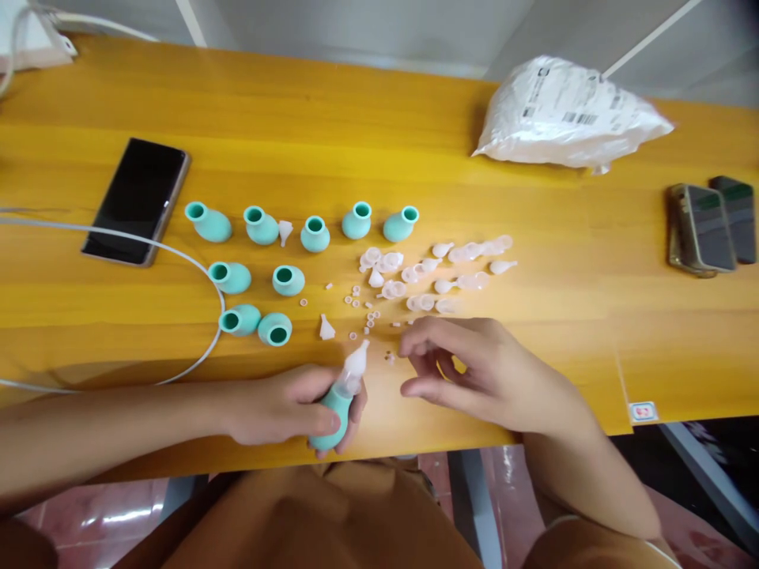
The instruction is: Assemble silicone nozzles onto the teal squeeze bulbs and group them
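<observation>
My left hand (290, 407) is wrapped round a nasal aspirator (335, 411), a teal squeeze bulb with a clear collar and a white tapered tip pointing up and away from me. To its right, my right hand (462, 367) hovers low over the table with thumb and forefinger apart, and I see nothing between them. Tiny brownish bits (390, 358) lie just left of its fingertips. Small white rings (356, 302) are scattered beyond the aspirator's tip. A loose white nozzle (326, 327) rests left of the tip.
Several teal bulbs (285, 280) stand or lean at the left. Clear and white nozzle parts (421, 273) are clustered right of centre. A phone (136, 201) and a white cable (195, 261) lie left, a plastic parcel (569, 114) at the back, more phones (705, 225) far right.
</observation>
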`<control>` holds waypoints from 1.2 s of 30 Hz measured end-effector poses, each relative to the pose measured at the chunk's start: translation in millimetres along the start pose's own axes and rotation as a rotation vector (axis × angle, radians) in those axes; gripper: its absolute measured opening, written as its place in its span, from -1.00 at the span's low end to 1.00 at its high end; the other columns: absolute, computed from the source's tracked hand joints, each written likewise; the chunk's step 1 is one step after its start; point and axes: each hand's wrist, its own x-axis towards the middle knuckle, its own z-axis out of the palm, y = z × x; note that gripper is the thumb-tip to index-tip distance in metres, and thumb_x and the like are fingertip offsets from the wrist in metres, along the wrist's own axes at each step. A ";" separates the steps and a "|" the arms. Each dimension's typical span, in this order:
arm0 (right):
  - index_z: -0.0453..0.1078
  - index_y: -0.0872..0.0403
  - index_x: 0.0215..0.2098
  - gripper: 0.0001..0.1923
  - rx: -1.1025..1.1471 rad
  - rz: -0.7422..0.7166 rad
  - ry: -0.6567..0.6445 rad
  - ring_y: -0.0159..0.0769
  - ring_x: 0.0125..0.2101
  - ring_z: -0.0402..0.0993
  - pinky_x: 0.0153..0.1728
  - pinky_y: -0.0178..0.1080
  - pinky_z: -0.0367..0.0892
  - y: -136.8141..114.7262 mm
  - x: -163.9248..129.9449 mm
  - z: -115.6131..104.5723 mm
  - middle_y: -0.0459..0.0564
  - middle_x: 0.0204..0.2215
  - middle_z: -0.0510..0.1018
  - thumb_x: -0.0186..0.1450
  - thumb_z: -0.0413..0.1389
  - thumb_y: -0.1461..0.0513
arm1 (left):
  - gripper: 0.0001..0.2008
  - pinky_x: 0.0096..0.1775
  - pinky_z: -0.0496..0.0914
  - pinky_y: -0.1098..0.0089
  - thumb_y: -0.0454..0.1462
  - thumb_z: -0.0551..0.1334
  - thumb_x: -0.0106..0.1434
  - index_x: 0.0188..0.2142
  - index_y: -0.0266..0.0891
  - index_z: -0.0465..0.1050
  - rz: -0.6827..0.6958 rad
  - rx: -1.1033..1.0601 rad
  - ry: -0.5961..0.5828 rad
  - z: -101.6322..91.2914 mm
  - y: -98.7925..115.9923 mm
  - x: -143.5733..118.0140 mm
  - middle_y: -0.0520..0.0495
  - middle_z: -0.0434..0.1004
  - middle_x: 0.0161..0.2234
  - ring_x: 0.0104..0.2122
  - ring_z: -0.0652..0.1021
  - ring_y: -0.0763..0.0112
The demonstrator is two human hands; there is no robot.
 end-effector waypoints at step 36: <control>0.35 0.03 -0.30 -0.45 0.826 0.164 -0.232 -0.43 -0.51 0.20 -0.47 -0.33 0.17 -4.1 14.3 52.1 -0.21 -0.48 0.31 0.70 -0.05 -0.14 | -0.70 -0.41 0.29 0.44 0.02 0.23 0.60 -0.13 -0.15 0.38 0.237 0.676 0.144 7.6 -4.0 -7.2 0.07 0.54 -0.38 -0.46 0.47 0.44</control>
